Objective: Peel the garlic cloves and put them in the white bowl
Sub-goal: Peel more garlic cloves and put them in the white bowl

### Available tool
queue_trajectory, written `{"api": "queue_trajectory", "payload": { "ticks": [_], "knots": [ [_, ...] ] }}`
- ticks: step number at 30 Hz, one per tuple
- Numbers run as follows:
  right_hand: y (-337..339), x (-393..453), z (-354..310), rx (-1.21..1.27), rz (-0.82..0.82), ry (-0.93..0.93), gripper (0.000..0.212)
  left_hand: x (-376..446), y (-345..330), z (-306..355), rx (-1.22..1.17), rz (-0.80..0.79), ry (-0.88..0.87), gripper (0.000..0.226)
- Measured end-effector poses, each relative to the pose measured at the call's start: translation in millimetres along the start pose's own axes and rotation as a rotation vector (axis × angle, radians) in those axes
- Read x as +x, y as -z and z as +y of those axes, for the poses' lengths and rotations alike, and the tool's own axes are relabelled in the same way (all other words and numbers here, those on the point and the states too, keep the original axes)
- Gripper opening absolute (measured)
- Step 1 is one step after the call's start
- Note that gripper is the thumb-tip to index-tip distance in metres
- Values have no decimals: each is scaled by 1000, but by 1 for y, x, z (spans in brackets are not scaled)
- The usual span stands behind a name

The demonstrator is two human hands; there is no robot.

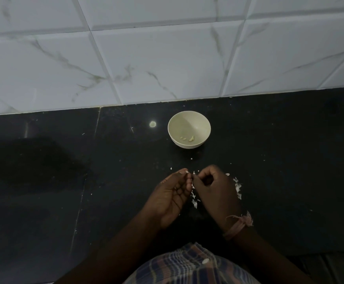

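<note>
1. Head view: hands met over the black countertop, right in the middle of the shot, fingertips almost touching.
2. Left hand was turned palm up, its fingers curled, thumb and forefinger pinching something small and pale, a garlic clove by the look of it, though it was too tiny to be sure.
3. Right hand had its fingers curled in tight, the tips nipping at the same spot beside the left thumb; a pink thread band sat on that wrist.
4. White bowl stood beyond the hands, well apart from them, near the tiled wall.
5. Peeled cloves, a few small pieces, lay at the bottom of the bowl.
6. Garlic skins were scattered white on the counter around and under both hands.
7. Checked cloth showed at the bottom edge.
</note>
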State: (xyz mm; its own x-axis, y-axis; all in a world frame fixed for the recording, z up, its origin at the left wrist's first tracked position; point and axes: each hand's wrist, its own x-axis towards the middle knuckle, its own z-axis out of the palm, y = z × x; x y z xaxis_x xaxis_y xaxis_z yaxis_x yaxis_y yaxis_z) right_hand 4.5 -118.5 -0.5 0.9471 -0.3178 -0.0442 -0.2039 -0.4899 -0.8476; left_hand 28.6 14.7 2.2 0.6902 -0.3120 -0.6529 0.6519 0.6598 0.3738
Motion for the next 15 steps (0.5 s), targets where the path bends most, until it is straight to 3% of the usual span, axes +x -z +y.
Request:
{"api": "queue_trajectory", "payload": {
  "ticks": [5, 10, 15],
  "knots": [
    [-2, -2, -5, 150, -35, 3, 14, -2, 3, 0, 15, -7, -7, 19],
    [-2, -7, -16, 327, -93, -125, 9, -1, 6, -3, 43, -35, -16, 22],
    [-2, -10, -17, 359, -79, -175, 6, -3, 6, -9, 68, -39, -53, 18]
  ]
}}
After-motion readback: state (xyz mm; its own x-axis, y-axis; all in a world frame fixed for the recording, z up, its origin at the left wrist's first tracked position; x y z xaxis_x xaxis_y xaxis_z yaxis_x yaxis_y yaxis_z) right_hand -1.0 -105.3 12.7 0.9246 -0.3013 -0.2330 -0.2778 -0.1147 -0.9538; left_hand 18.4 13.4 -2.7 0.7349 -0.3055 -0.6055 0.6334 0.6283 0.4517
